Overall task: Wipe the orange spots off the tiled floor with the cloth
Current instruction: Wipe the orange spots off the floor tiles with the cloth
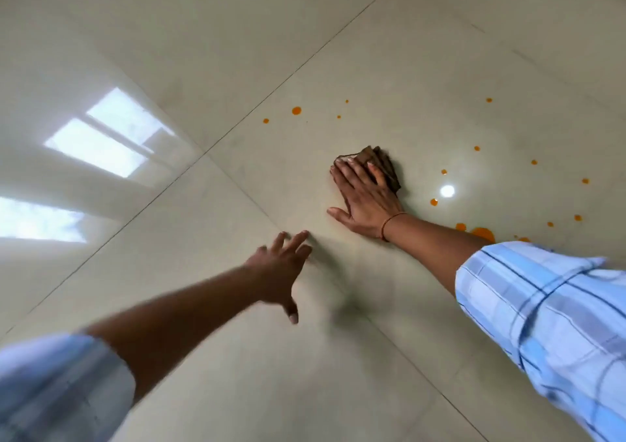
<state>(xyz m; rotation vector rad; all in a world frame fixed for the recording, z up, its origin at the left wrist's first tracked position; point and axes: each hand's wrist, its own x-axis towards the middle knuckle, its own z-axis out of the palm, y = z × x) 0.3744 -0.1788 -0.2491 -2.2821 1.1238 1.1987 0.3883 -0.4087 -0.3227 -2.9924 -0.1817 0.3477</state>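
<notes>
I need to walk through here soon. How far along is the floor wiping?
Early on, it seems. Done: no wiped patch shows clearly. In hand: the right hand presses a brown cloth flat on the tiled floor, while the left hand is open and empty. Left: orange spots lie beyond the cloth and right of it, plus a larger orange blotch beside the right forearm.

We are looking down at an indoor room, most likely in a home, though we cannot tell which room. The floor (210, 51) is laid with large, glossy, cream tiles met by thin dark grout lines (291, 79). On the left its polish mirrors a bright paned window (111, 133), and on the right a small round ceiling light (447, 190). Orange spots (296, 110) speckle the tiles to the far and right sides.
</notes>
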